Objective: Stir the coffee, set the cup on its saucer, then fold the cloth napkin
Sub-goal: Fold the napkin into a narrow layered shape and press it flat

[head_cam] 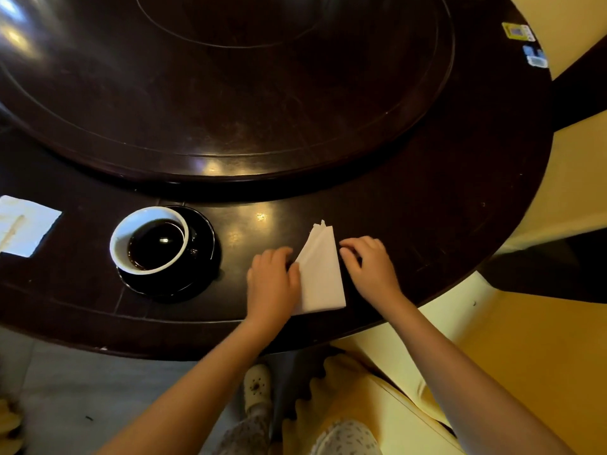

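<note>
Cup [149,239] sits on saucer [200,257], left; both hands, left [274,279] and right [371,264], press flat, ungripping, pinning napkin [323,274] to crease it.

Your cup [149,239] sits on its saucer [200,257] left of the folded napkin [323,274], which lies near the table [427,224] edge between your left hand [272,280] and right hand [371,267], the turntable [230,93] beyond.

I see bare table [410,224] right of the napkin [323,274]; on the left the cup [149,239] on its saucer [203,257] blocks, the raised turntable [230,93] behind.
</note>
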